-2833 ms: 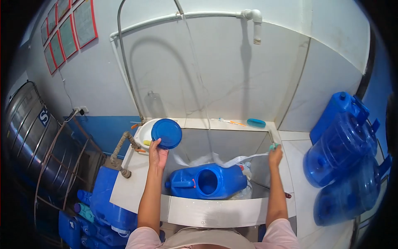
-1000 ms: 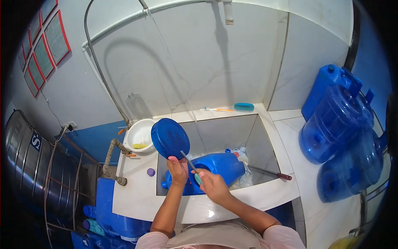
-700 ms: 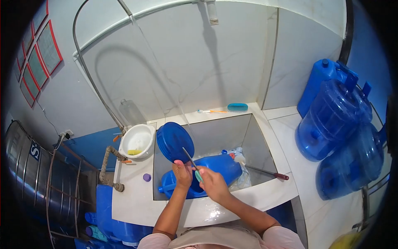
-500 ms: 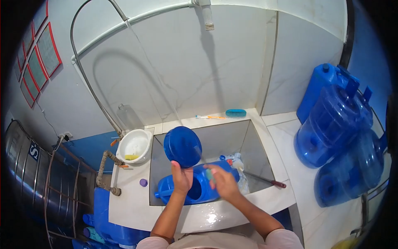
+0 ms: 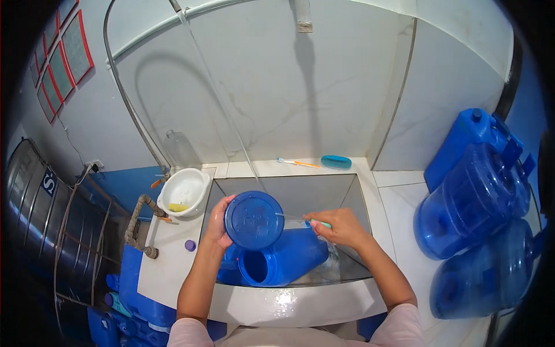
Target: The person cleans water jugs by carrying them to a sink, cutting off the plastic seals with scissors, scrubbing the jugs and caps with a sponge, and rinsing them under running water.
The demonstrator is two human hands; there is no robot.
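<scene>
My left hand (image 5: 218, 224) grips a wet, round blue lid (image 5: 253, 221) by its left edge, its flat face toward me. To the right, my right hand (image 5: 341, 227) is closed around a small green-handled brush (image 5: 325, 225), apart from the lid; its bristles are hard to make out. Under both hands a blue water jug (image 5: 298, 254) lies in the sink (image 5: 315, 188), its wide round mouth uncovered and facing me. A thin stream of water (image 5: 222, 104) runs down from above, behind the lid.
A white basin (image 5: 199, 198) with a yellow sponge (image 5: 177, 207) stands left of the sink, near a purple cap (image 5: 190, 246). On the back ledge lie a toothbrush (image 5: 298, 163) and a teal scrub brush (image 5: 336, 162). Large blue bottles (image 5: 457, 202) crowd the right counter.
The lid has turned its flat face toward me and sits lower, with my left hand now at its left edge. My right hand has moved right and up, away from the jug.
</scene>
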